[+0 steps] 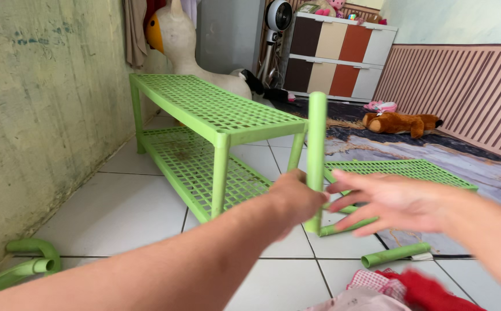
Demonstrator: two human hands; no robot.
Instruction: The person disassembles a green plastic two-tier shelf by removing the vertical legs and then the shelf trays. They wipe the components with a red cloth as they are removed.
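Head view: left hand [297,198] fisted round green tube [316,155], upright at centre frame; right hand [397,201] spread wide at 3 o'clock of it, not touching. Tube likely light, stiff, smooth plastic; grip mid-shaft. Green rack [216,109] at 11 o'clock

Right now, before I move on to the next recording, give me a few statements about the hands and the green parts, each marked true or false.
1. The left hand grips a green tube held upright. True.
2. The right hand is clenched in a fist. False: its fingers are spread open beside the tube.
3. The green rack has two mesh shelves. True.
4. A loose mesh shelf leans against the wall. False: it lies flat on the floor.
5. A short green tube lies on the floor tiles. True.
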